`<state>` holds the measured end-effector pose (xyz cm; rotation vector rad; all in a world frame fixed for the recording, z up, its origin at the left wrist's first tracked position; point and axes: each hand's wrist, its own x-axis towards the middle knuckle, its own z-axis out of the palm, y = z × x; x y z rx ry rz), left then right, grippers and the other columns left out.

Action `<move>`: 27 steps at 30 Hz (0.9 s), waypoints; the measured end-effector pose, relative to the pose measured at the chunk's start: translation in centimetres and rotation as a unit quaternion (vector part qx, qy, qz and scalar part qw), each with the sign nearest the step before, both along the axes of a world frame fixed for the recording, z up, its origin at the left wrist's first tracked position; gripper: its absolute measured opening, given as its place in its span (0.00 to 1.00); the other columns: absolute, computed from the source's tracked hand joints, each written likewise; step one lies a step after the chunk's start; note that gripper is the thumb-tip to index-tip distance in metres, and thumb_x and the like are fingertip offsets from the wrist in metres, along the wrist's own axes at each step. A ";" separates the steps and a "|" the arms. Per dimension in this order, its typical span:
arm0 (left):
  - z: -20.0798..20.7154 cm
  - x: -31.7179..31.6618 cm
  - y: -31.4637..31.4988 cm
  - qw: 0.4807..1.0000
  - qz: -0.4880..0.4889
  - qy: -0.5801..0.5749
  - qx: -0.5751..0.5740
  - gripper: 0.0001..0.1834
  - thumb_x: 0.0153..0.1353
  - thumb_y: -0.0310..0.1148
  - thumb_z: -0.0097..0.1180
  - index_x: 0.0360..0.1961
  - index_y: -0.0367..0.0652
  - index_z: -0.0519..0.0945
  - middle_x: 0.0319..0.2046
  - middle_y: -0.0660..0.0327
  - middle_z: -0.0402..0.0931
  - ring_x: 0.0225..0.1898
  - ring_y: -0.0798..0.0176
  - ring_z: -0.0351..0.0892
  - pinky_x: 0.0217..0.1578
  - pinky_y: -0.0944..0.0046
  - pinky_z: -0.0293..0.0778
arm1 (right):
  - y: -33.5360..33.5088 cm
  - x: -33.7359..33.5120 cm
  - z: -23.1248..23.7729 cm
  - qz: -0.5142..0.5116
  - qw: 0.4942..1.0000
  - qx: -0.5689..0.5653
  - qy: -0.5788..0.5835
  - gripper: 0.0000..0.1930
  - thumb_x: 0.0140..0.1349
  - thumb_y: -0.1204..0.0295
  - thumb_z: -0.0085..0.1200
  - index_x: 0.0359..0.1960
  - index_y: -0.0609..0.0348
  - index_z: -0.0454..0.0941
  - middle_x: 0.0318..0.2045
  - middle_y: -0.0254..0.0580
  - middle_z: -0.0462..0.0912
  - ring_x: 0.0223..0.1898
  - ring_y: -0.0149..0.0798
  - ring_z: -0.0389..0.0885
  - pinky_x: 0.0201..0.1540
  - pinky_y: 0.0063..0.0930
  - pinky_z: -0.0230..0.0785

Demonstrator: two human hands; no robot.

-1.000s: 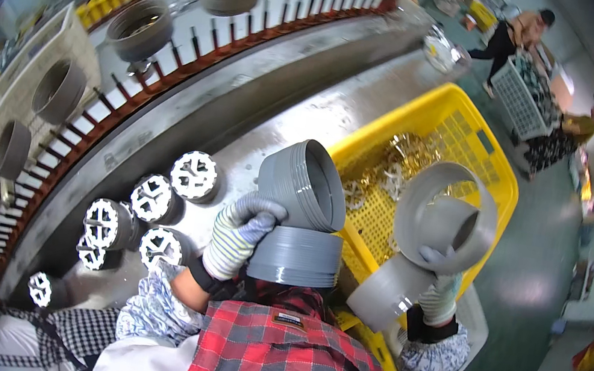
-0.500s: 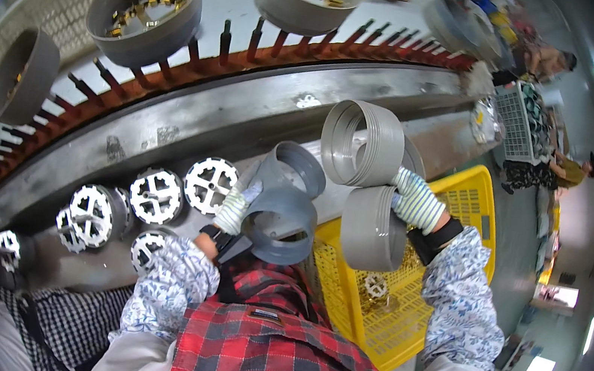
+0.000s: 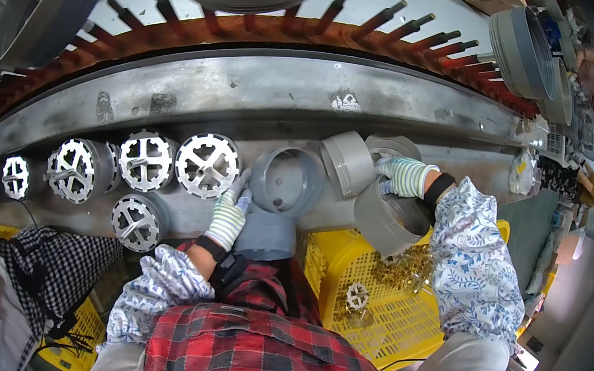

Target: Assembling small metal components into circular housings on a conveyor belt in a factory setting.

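Observation:
My left hand (image 3: 229, 214), in a striped knit glove, grips the rim of a grey plastic cylinder shell (image 3: 285, 180) that rests on the metal ledge (image 3: 249, 95); a second grey shell (image 3: 267, 236) sits just below it. My right hand (image 3: 406, 176), also gloved, holds a cluster of grey shells (image 3: 348, 164), with another shell (image 3: 387, 221) tucked under my wrist. Left of my left hand stands a row of white slotted discs (image 3: 207, 165) set in grey shells.
A yellow plastic crate (image 3: 370, 310) with a white disc and brass parts sits below my right arm. A curved conveyor with orange pegs (image 3: 296, 30) carries grey tubs above the ledge. Another person in a checked shirt (image 3: 35, 263) works at the left; more people stand far right.
Both hands have carried the grey shells up from the crate to the ledge. The view has swung toward the conveyor, and the left-hand shell now rests beside the white discs.

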<state>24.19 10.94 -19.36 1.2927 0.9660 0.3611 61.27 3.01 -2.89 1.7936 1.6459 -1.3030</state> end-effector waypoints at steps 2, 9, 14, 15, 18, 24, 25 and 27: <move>0.8 -0.2 0.1 0.994 -0.031 0.053 0.092 0.22 0.67 0.26 0.48 0.62 0.40 0.70 0.58 0.50 0.73 0.62 0.52 0.69 0.61 0.61 0.62 | 0.2 1.1 -1.0 0.005 0.999 -0.032 0.002 0.25 0.59 0.57 0.56 0.54 0.59 0.76 0.52 0.55 0.79 0.52 0.56 0.77 0.56 0.41 0.67; 3.6 -0.8 0.4 0.983 -0.056 0.137 0.106 0.20 0.68 0.33 0.48 0.60 0.41 0.73 0.54 0.45 0.75 0.59 0.49 0.72 0.59 0.58 0.66 | -1.7 6.2 -1.9 -0.005 0.998 -0.059 -0.017 0.21 0.59 0.62 0.54 0.51 0.59 0.77 0.45 0.56 0.82 0.47 0.57 0.79 0.50 0.42 0.72; 6.2 -2.5 1.6 0.975 -0.061 0.185 0.105 0.17 0.68 0.38 0.51 0.53 0.41 0.78 0.42 0.48 0.81 0.47 0.49 0.80 0.49 0.58 0.72 | -5.6 8.3 -3.2 0.013 0.976 -0.099 -0.194 0.21 0.61 0.56 0.52 0.50 0.56 0.79 0.48 0.55 0.80 0.50 0.57 0.78 0.53 0.46 0.70; 6.0 -3.7 1.9 0.974 -0.060 0.211 0.065 0.18 0.67 0.40 0.53 0.53 0.42 0.78 0.38 0.51 0.82 0.40 0.55 0.82 0.44 0.60 0.74 | -6.2 8.7 -3.3 -0.011 0.975 -0.080 -0.208 0.21 0.61 0.56 0.52 0.48 0.59 0.80 0.46 0.57 0.81 0.48 0.58 0.79 0.53 0.46 0.70; 9.3 -4.4 2.3 0.976 0.056 0.170 -0.125 0.23 0.67 0.49 0.52 0.46 0.39 0.81 0.24 0.65 0.76 0.24 0.74 0.69 0.27 0.70 0.68 | -7.9 8.7 -2.0 -0.111 0.966 -0.039 -0.229 0.22 0.60 0.57 0.52 0.46 0.63 0.80 0.44 0.60 0.81 0.48 0.59 0.78 0.53 0.46 0.69; 6.6 -6.1 1.6 0.964 0.098 0.149 -0.197 0.24 0.67 0.53 0.51 0.45 0.41 0.81 0.27 0.65 0.76 0.29 0.71 0.72 0.32 0.67 0.70 | -8.4 6.3 -4.4 -0.319 0.920 -0.049 -0.222 0.23 0.63 0.55 0.47 0.50 0.61 0.79 0.45 0.61 0.80 0.50 0.57 0.79 0.53 0.45 0.70; 5.7 -6.2 1.6 0.967 0.104 0.139 -0.187 0.24 0.68 0.53 0.50 0.45 0.41 0.81 0.30 0.63 0.78 0.31 0.69 0.73 0.34 0.66 0.71 | -8.3 5.8 -3.4 -0.388 0.897 -0.051 -0.206 0.23 0.63 0.55 0.47 0.50 0.59 0.79 0.45 0.60 0.81 0.49 0.57 0.79 0.52 0.46 0.70; 6.2 -7.3 2.2 0.969 0.090 0.123 -0.194 0.26 0.67 0.53 0.50 0.47 0.39 0.80 0.37 0.60 0.80 0.36 0.65 0.78 0.41 0.64 0.74 | -7.6 4.4 -5.3 -0.299 0.913 0.023 -0.276 0.20 0.63 0.56 0.46 0.43 0.56 0.83 0.43 0.57 0.82 0.46 0.56 0.81 0.49 0.48 0.72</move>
